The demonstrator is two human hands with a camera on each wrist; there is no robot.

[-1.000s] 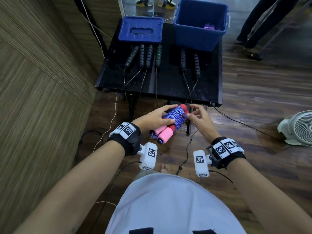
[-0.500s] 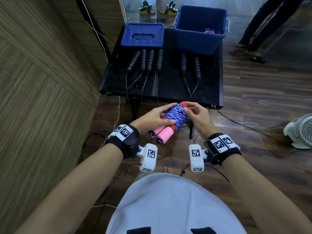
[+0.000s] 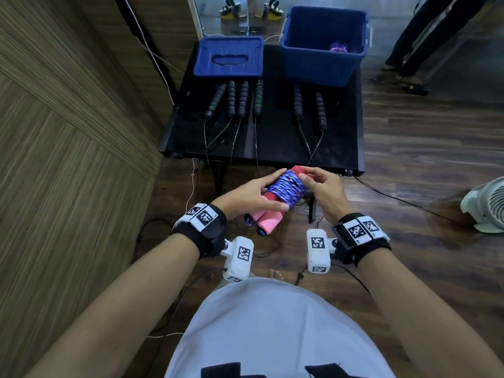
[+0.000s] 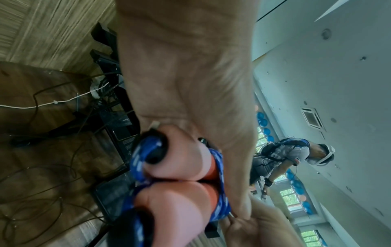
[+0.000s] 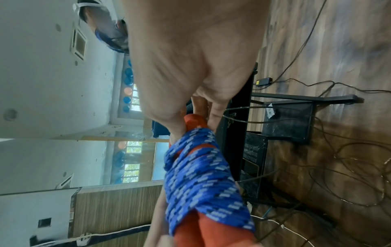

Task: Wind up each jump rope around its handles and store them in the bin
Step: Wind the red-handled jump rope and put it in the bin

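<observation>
Between my hands, above the floor in front of the table, I hold a jump rope bundle (image 3: pixel 283 190): blue-and-white cord wound round two pink-and-red foam handles (image 3: pixel 268 223). My left hand (image 3: pixel 252 196) grips its near side, fingers across the handles. My right hand (image 3: pixel 317 186) pinches the far end of the cord wrap by the red handle tip. The left wrist view shows the pink handle ends (image 4: pixel 177 168) under my palm; the right wrist view shows the blue wrap (image 5: pixel 203 180). The open blue bin (image 3: pixel 324 45) stands at the table's back right with a purple bundle (image 3: pixel 339 47) inside.
A blue lid (image 3: pixel 229 57) lies at the back left of the black table (image 3: pixel 272 143). Several black-handled ropes (image 3: pixel 237 99) lie in rows, cords hanging over the front edge. A white fan (image 3: pixel 488 205) stands on the floor at right; a person's legs (image 3: pixel 425 31) at far right.
My right hand has come in from beside the bundle and closed on its far end. The last loose cord is now wound against the wrap. My left hand kept its hold.
</observation>
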